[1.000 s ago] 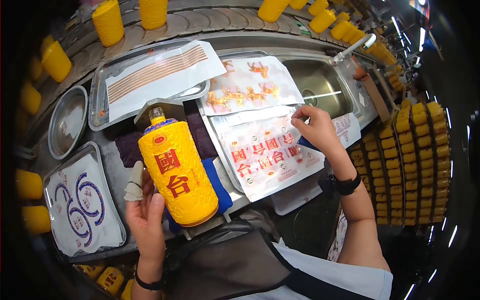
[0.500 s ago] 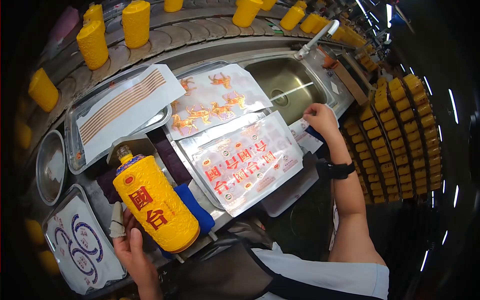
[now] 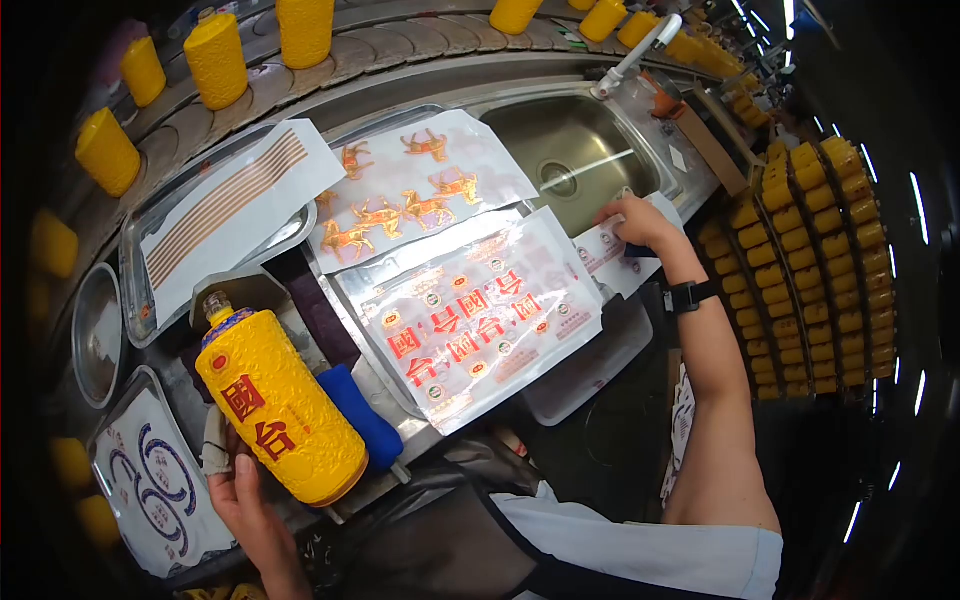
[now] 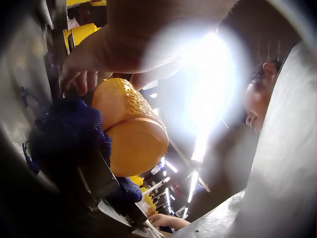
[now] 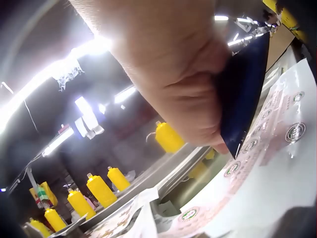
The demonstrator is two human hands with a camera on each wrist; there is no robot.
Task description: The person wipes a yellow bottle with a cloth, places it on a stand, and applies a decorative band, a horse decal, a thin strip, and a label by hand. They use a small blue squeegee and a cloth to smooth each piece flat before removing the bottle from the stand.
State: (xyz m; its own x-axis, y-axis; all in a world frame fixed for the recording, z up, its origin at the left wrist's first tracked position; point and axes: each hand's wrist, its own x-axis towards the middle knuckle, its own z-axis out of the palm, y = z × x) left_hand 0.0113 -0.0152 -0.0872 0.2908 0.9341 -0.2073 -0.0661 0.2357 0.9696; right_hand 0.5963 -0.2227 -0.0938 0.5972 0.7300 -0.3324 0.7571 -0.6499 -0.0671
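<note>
A yellow embossed bottle (image 3: pixel 285 410) with red characters lies tilted in a metal holder, its clear neck toward the upper left. Beside its left edge is my left hand (image 3: pixel 250 510), thumb straight and one finger wrapped in a white cover; the left wrist view shows this hand (image 4: pixel 111 54) close over the bottle (image 4: pixel 136 139), contact unclear. My right hand (image 3: pixel 645 225) is over a small printed sheet (image 3: pixel 605 252) near the sink. A dark blue flat tool (image 5: pixel 245 89) is gripped in that hand (image 5: pixel 173 79), its corner close above the sheet with round emblems (image 5: pixel 277 158).
Trays hold sheets of red characters (image 3: pixel 470 330), gold horses (image 3: pixel 400 205), brown stripes (image 3: pixel 225 215) and blue arcs (image 3: pixel 150 490). A sink (image 3: pixel 570 150) with a white faucet (image 3: pixel 640 55) is at the back. Yellow bottles (image 3: pixel 215 65) stand on a conveyor; stacked bottles (image 3: pixel 810 270) fill the right.
My right hand has gone from above the red-character sheet to the small sheet at the right and come down there. The head view has shifted; my left hand stays beside the bottle.
</note>
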